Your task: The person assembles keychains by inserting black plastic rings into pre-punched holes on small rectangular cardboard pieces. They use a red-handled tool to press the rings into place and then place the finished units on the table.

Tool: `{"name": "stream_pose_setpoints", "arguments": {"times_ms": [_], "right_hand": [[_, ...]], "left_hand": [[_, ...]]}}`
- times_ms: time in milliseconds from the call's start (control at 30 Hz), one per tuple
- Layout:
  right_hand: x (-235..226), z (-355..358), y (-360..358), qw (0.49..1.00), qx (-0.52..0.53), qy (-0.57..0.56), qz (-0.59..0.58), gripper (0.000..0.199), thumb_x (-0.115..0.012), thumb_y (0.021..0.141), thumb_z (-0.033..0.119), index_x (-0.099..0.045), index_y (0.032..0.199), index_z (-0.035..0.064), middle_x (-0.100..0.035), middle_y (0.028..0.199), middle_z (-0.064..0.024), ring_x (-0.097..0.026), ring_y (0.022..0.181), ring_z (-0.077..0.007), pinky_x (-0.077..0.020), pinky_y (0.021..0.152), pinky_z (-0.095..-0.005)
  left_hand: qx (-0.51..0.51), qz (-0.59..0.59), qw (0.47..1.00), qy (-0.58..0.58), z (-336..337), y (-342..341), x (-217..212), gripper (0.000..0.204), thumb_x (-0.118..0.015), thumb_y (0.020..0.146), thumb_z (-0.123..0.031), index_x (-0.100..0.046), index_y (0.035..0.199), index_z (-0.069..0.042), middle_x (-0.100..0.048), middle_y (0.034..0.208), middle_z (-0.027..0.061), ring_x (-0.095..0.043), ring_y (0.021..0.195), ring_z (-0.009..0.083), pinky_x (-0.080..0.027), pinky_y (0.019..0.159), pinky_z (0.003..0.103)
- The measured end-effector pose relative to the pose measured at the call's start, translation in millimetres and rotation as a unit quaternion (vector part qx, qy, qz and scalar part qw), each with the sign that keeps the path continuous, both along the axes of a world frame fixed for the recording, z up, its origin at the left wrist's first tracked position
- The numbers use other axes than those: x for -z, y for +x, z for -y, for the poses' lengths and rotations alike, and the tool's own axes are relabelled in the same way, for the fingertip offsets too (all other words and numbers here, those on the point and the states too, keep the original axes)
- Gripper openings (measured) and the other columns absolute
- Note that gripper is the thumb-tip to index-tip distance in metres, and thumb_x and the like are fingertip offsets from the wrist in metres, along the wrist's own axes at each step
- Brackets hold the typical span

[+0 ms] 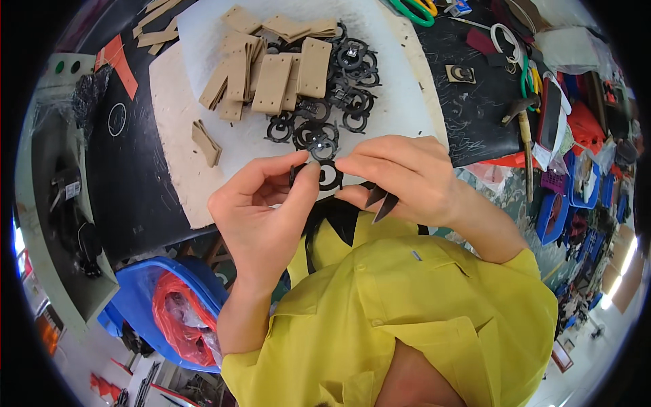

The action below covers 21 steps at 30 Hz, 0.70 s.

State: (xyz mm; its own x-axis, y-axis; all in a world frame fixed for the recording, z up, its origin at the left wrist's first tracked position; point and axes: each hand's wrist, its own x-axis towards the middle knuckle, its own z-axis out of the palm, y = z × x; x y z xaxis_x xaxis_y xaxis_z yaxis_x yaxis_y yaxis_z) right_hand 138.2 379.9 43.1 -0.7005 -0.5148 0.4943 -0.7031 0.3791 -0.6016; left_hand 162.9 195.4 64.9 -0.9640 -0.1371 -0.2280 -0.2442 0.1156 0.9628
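Observation:
Near the edge of the work board, my left hand [264,200] pinches a small black ring-shaped fitting [339,182] between thumb and fingertips. My right hand [410,178] meets the ring from the other side, its index finger and thumb close to the rim. Tucked in the right palm are two dark pointed blades [385,205], like thread snips; their handles are hidden. Just beyond my hands lies a heap of similar black ring fittings [352,100], some with small metal parts. Folded tan strips [273,85] with punched holes are piled on and beside them.
A white sheet [400,88] covers a pale board [169,129] on the black table. One tan folded strip [206,144] lies apart at left. To the right are a hammer [525,136] and green-handled scissors [413,12]. A blue bin [139,278] stands at lower left.

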Motion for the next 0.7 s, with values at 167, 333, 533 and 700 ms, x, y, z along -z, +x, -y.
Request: {"name": "stream_pose_setpoints", "arguments": {"times_ms": [167, 333, 533, 700], "right_hand": [[-1, -1, -3, 0.998, -0.024, -0.029, 0.045, 0.029, -0.075, 0.065, 0.003, -0.066, 0.092, 0.0026, -0.063, 0.079, -0.0095, -0.062, 0.063, -0.0192, -0.0498, 0.051, -0.0264], [-4, 0, -16, 0.999, -0.033, -0.017, -0.002, 0.026, -0.073, 0.065, 0.002, -0.064, 0.089, 0.0026, -0.061, 0.080, -0.0073, -0.062, 0.063, -0.0186, -0.0512, 0.054, -0.0271], [-17, 7, -3, 0.940, 0.070, -0.099, 0.318, 0.019, -0.074, 0.074, 0.011, -0.067, 0.089, 0.0016, -0.061, 0.073, -0.0023, -0.046, 0.054, -0.0039, -0.0361, 0.048, -0.0192], [-7, 14, 7, 0.891, 0.096, -0.149, 0.418, 0.015, -0.073, 0.075, 0.008, -0.067, 0.087, 0.0004, -0.060, 0.072, -0.0017, -0.047, 0.056, -0.0030, -0.0360, 0.049, -0.0185]], "left_hand": [[-0.021, -0.037, 0.999, -0.008, -6, 7, 0, 0.016, -0.067, 0.076, 0.002, -0.065, 0.091, 0.006, -0.065, 0.078, 0.0049, -0.060, 0.067, 0.0067, -0.047, 0.060, 0.018], [0.133, 0.051, 0.975, 0.169, 4, 8, 12, 0.037, -0.064, 0.077, 0.003, -0.058, 0.113, 0.003, -0.057, 0.086, 0.0016, -0.053, 0.072, 0.0052, -0.045, 0.062, 0.020], [-0.046, -0.014, 0.973, 0.227, -9, 14, 12, 0.024, -0.062, 0.080, 0.008, -0.058, 0.104, 0.007, -0.060, 0.087, 0.0077, -0.060, 0.078, 0.0097, -0.051, 0.068, 0.021], [-0.058, -0.084, 0.988, 0.112, -8, 21, 20, 0.024, -0.065, 0.077, 0.008, -0.059, 0.100, 0.008, -0.063, 0.083, 0.0100, -0.062, 0.072, 0.0098, -0.052, 0.065, 0.020]]}}
